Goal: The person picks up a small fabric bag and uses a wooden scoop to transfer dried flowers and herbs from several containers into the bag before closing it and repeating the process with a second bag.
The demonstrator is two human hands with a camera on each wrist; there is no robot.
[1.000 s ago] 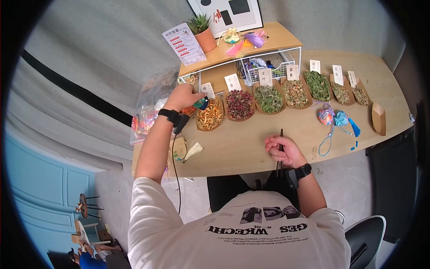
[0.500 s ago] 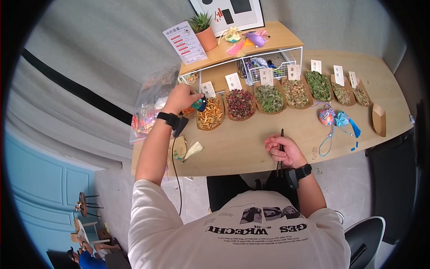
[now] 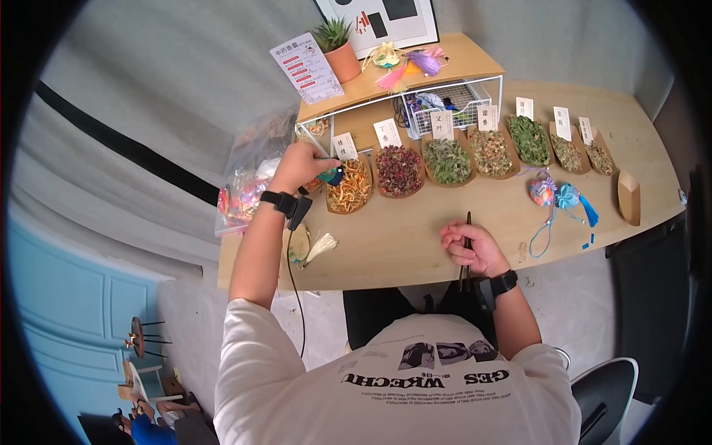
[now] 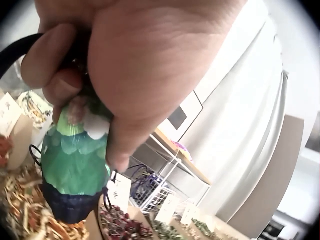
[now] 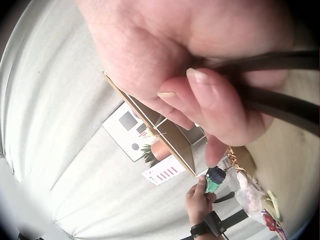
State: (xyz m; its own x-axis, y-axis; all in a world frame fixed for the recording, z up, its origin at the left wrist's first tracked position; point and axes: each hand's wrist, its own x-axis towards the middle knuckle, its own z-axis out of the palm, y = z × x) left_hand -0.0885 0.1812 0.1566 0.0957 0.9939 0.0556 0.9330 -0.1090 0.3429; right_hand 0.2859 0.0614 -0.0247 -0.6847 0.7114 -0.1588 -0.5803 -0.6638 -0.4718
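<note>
Left wrist, one hand [image 4: 140,60], one gripped pouch [image 4: 75,162]

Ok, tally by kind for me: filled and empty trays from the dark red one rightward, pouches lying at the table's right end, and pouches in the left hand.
Filled trays: 6
Empty tray: 1
Lying pouches: 2
Pouch in left hand: 1
Total: 10

Left hand [image 3: 295,167] raised and pinching, right hand [image 3: 475,251] curled
</note>
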